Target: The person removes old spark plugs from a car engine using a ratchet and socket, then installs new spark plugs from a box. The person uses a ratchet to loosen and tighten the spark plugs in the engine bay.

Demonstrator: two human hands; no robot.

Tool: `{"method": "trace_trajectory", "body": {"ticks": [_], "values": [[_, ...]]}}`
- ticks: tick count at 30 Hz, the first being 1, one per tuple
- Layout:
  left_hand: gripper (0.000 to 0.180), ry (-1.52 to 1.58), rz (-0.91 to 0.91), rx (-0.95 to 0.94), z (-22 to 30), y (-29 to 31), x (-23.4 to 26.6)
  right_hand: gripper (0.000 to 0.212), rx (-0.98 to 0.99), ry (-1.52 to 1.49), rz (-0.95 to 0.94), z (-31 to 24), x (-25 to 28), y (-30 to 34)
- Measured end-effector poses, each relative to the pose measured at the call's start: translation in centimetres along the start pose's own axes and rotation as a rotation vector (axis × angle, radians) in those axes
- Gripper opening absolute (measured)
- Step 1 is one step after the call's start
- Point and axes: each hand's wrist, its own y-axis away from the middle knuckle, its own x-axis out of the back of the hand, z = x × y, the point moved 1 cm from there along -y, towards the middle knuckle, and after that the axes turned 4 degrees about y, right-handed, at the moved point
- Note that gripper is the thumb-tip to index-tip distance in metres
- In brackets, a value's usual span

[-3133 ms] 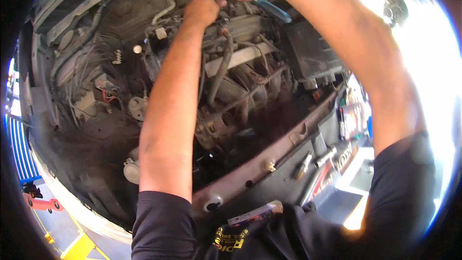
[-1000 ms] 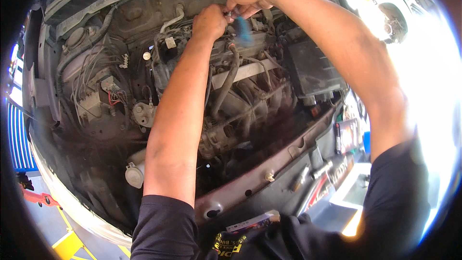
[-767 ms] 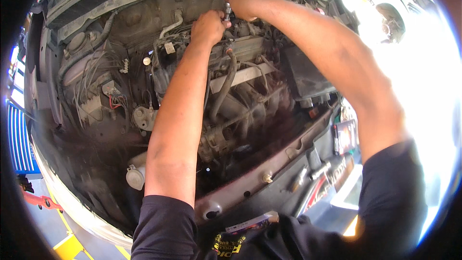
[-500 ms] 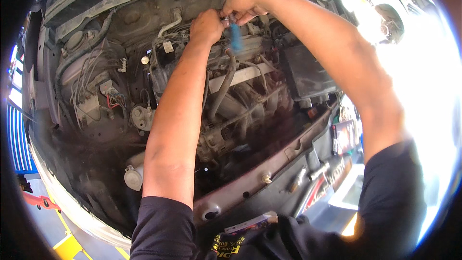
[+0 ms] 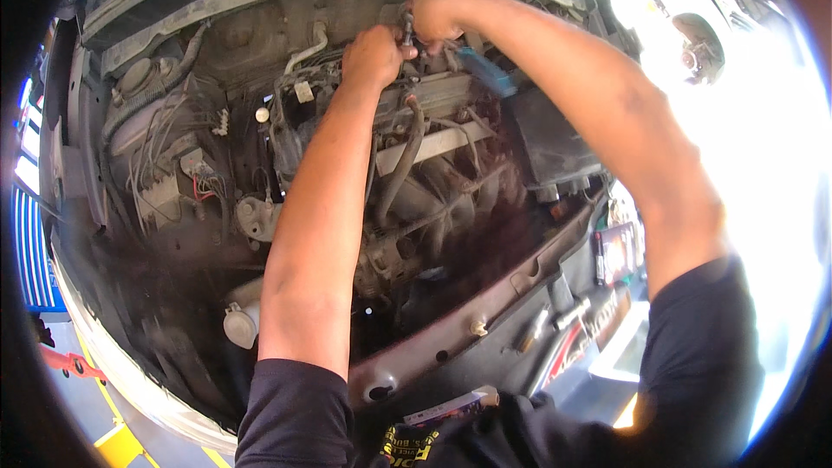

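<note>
Both of my hands meet at the far side of an open engine bay, above the engine (image 5: 433,139). My left hand (image 5: 374,54) is closed, its fingertips at a slim metal shaft (image 5: 408,29) that looks like a socket extension. Right beside it, my right hand (image 5: 438,19) curls over the top of the same spot, fingers closed. From under the right hand a blue handle (image 5: 487,71) sticks out toward the lower right, slightly blurred. It looks like the handle of a ratchet, but its head is hidden by my fingers.
A black box (image 5: 555,134) sits right of the engine. A dark hose (image 5: 403,156) rises from the engine's middle. Hand tools (image 5: 555,325) and a small box (image 5: 615,253) lie along the front edge at right. A white-capped reservoir (image 5: 241,325) stands near my left forearm.
The blue handle has swung from pointing down toward me to pointing to the lower right. My right hand has turned and shifted slightly; my left hand stays almost in place.
</note>
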Motion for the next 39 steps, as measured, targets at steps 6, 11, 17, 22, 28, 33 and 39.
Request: {"method": "trace_trajectory", "body": {"ticks": [6, 11, 17, 22, 28, 33, 39], "values": [[0.033, 0.063, -0.032, 0.048, -0.2, 0.0, -0.1, 0.029, -0.137, 0.058, -0.043, -0.3, 0.5, 0.3], [0.033, 0.039, -0.053, 0.034, 0.5, 0.3, 0.4, 0.048, -0.176, -0.696, -0.05, -0.1, 0.1, 1.0], [0.033, 0.051, -0.043, 0.059, -0.3, -0.1, -0.5, 0.083, -0.024, 0.242, 0.158, 0.7, -0.4, -0.3], [0.032, -0.035, -0.024, 0.103, -1.7, -1.2, -0.6, 0.07, -0.15, -0.776, -0.21, 0.9, 0.1, -0.7], [0.035, 0.025, -0.072, 0.046, 0.2, 0.3, -0.3, 0.091, -0.032, 0.29, 0.1, 0.3, 0.0, 0.3], [0.035, -0.095, -0.065, 0.142, 1.1, 0.6, 0.7, 0.049, -0.153, -0.805, -0.149, 0.5, 0.5, 0.2], [0.036, 0.037, -0.108, 0.064, 1.0, 0.7, 0.5, 0.066, -0.073, -0.055, 0.069, 0.1, 0.3, 1.2]]}}
